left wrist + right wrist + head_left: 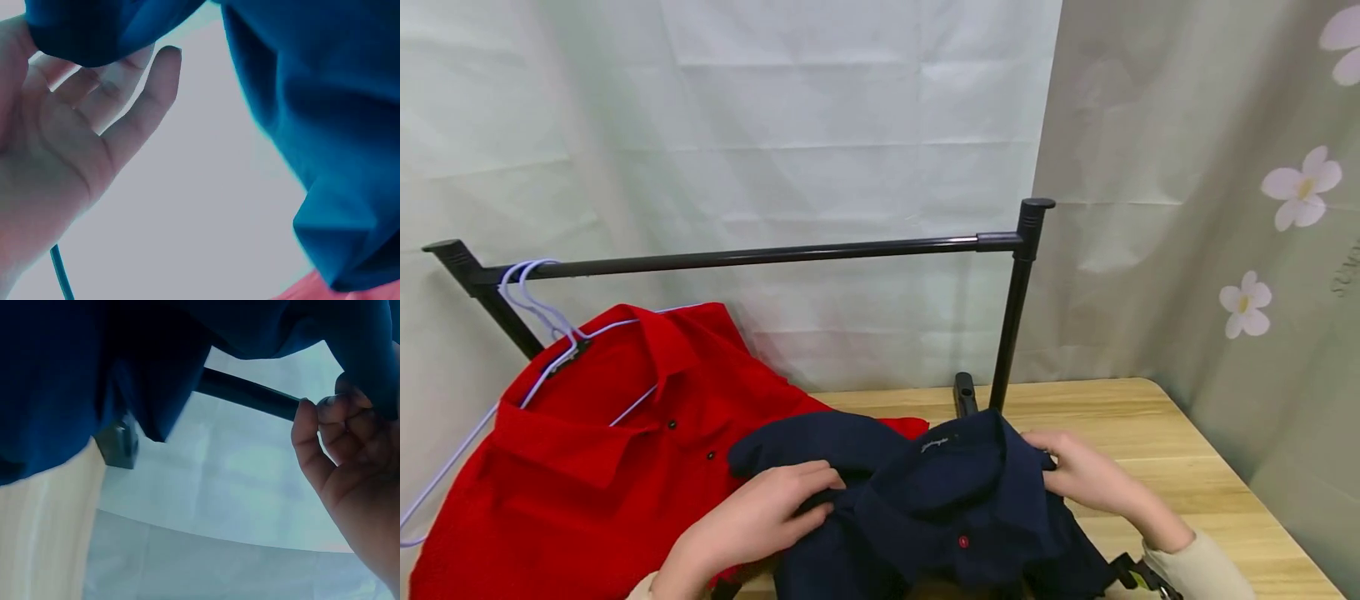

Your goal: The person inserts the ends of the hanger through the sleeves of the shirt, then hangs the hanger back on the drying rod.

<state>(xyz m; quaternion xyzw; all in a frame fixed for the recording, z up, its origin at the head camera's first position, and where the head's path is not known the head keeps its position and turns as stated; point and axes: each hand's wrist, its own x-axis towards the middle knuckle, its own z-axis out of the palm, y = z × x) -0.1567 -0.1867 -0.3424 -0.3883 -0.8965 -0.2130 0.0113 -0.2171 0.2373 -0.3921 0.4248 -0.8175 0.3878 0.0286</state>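
A navy shirt [955,500] with a red button and a small light mark inside its collar is held up in front of me in the head view. My left hand [760,512] pinches its left part between thumb and fingers. On the other side, my right hand [1086,471] grips the shirt by the shoulder, near the collar. In the left wrist view the navy cloth [81,31] covers the left hand's fingertips, and the little finger stands away from it. The right wrist view shows the right hand [356,456] with curled fingers at the cloth's edge.
A red shirt [647,450] on a lilac hanger [561,329] hangs at the left end of a black rack bar [775,254], partly behind the navy shirt. The rack's right post [1015,325] rises behind the wooden tabletop [1187,467]. Pale curtains [850,125] stand behind.
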